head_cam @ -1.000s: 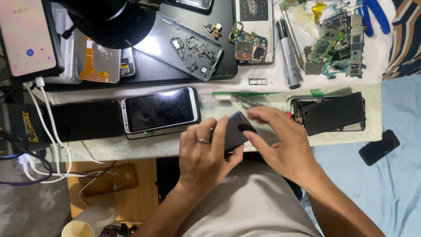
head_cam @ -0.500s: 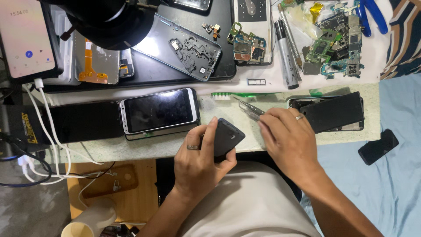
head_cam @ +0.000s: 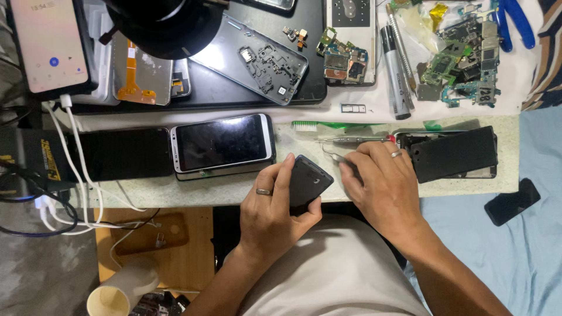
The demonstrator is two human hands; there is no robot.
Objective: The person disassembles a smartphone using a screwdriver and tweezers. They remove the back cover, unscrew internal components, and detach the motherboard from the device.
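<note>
My left hand [head_cam: 272,216] grips a small dark phone [head_cam: 308,180], tilted, above the front edge of the green work mat [head_cam: 234,188]. A ring sits on one finger. My right hand [head_cam: 383,190] rests on the mat just right of the phone, and its fingertips pinch thin metal tweezers [head_cam: 332,155] that lie on the mat. A slim screwdriver [head_cam: 351,139] and a green toothbrush [head_cam: 333,124] lie just beyond the hand.
A white-framed smartphone [head_cam: 222,142] and a black phone [head_cam: 123,153] lie to the left, and a black opened phone [head_cam: 453,153] to the right. Circuit boards [head_cam: 462,64], a phone frame [head_cam: 254,58], a marker [head_cam: 395,70] and a lit phone [head_cam: 51,44] fill the back. White cables [head_cam: 73,169] hang on the left.
My right hand left the dark phone and moved right and away onto the tweezers on the mat. My left hand keeps the phone, now tilted more upright.
</note>
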